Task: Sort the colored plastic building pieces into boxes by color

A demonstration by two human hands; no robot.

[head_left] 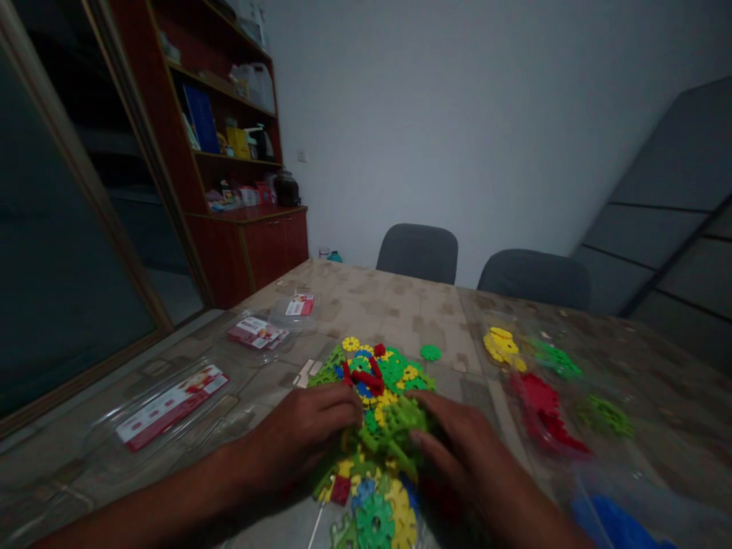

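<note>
A heap of flat plastic snowflake-shaped building pieces [374, 389] in green, yellow, red and blue lies on the table in front of me. My left hand [303, 435] and my right hand [457, 446] meet over its near side. Both have their fingers curled round a cluster of joined green pieces [394, 427], held between them just above the heap. A single green piece [431, 352] lies apart, just behind the heap.
Clear bags hold yellow [499, 345], green [556, 358] and red pieces [540, 408] at the right; blue pieces [621, 522] lie near right. Clear empty packages with red labels [165, 408] lie at the left. Two grey chairs [418, 252] stand behind the table [389, 301], a wooden shelf unit [229, 152] far left.
</note>
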